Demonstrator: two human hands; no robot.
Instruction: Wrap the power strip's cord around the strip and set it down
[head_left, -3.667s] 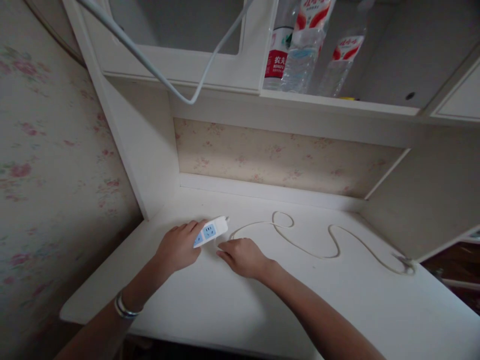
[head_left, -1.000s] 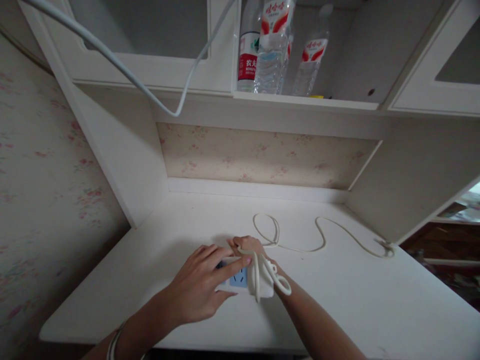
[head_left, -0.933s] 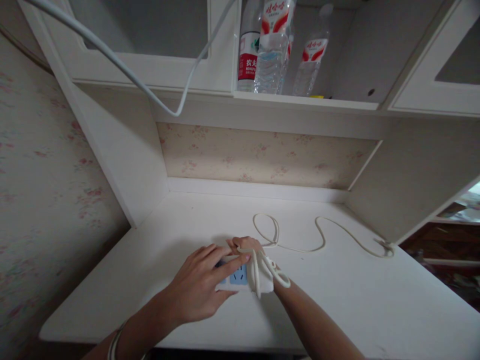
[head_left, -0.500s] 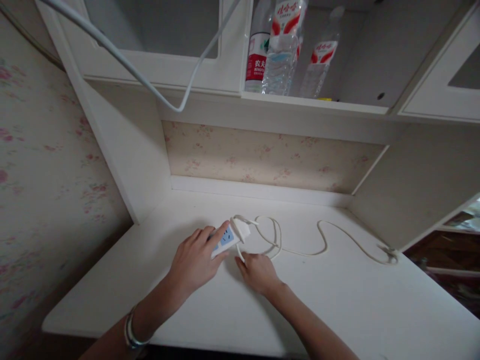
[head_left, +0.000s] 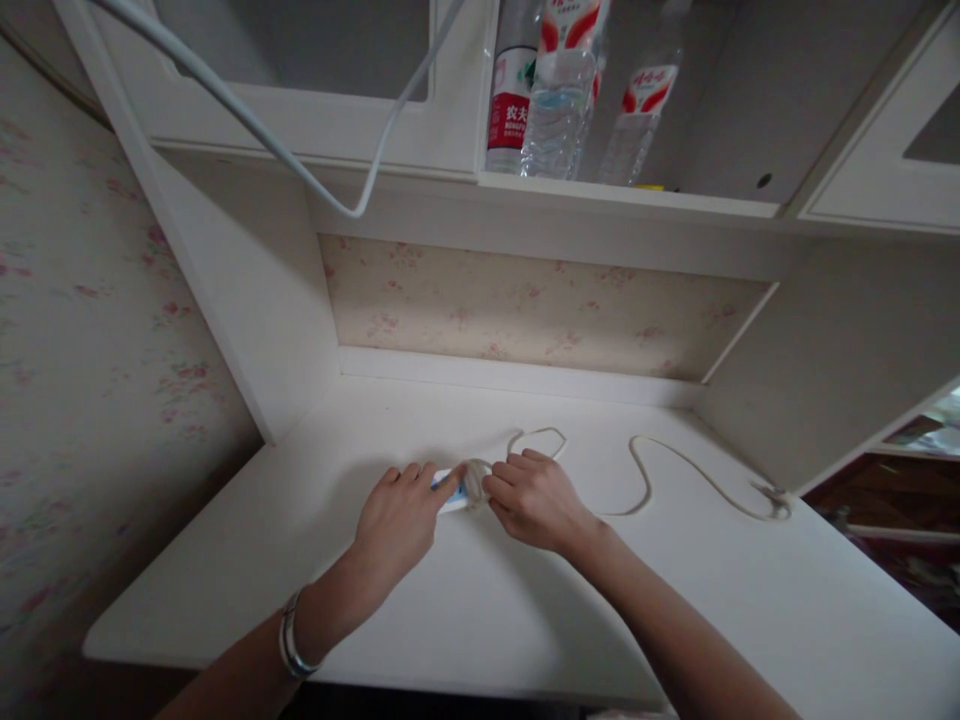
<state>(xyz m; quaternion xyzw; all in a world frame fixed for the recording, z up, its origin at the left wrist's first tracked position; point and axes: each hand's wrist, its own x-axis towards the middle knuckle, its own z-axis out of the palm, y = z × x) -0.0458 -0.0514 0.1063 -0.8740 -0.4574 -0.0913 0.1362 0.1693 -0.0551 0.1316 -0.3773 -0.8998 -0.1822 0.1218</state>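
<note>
My left hand is closed around a white power strip with blue socket faces, held low over the white desk. Most of the strip is hidden under the fingers. Close to its right end, my right hand has its fingers curled on the white cord. Part of that cord wraps around the strip's end. From behind my right hand the cord runs on across the desk to the right, where its end, apparently the plug, lies near the side panel.
The white desk has side panels and a low back ledge. An open shelf above holds several plastic bottles. A thick white cable hangs in front of the upper left cabinet. Flowered wallpaper covers the left wall.
My right hand has moved up and right, from below the strip to beside its end, with the cord. The strip has tilted flatter, and the loose loop on the desk is smaller.
</note>
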